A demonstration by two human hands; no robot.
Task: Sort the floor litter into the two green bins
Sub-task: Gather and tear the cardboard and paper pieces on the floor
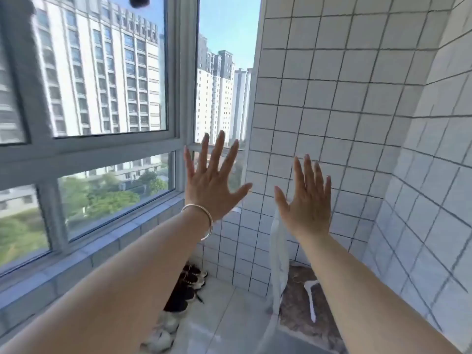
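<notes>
Both arms are stretched out in front of me at chest height. My left hand [213, 180] is held up with its back toward me, fingers spread wide, nothing in it; a silver bangle [201, 221] circles its wrist. My right hand [307, 200] is raised the same way beside it, fingers apart and holding nothing. Neither green bin nor any floor litter shows in this view.
A large window [102, 98] fills the left, with a tiled sill below it. A white tiled wall [357, 111] rises straight ahead and to the right. Several pairs of shoes [184, 292] line the floor under the sill. A white pipe [277, 261] stands near a brown patch of floor [298, 310].
</notes>
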